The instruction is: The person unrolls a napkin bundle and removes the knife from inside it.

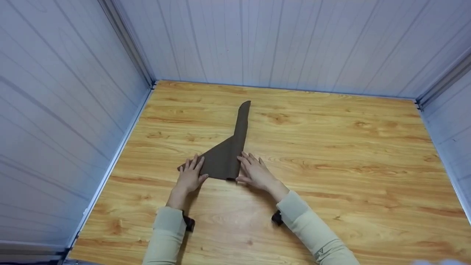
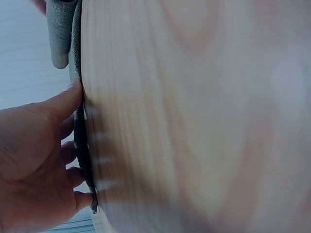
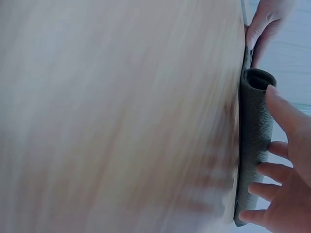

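A dark grey-brown cloth [image 1: 218,161] lies on the wooden table, its right side rolled into a tube [image 1: 241,129] that runs away from the person to a narrow tip. The left hand [image 1: 188,178] rests with spread fingers on the flat left corner. In the left wrist view, that hand [image 2: 34,160] has its thumb and fingertips on the thin cloth edge [image 2: 80,131]. Against the right side of the roll, near its front end, the right hand [image 1: 257,175] lays its extended fingers. The right wrist view shows the hollow roll [image 3: 255,126] with the right hand's [image 3: 286,170] fingertips touching it.
Pale panels [image 1: 239,44] stand behind the wooden table [image 1: 331,147] and on both sides, joined by metal posts at the corners. A small black device [image 1: 188,223] sits at the left wrist, another [image 1: 277,218] at the right.
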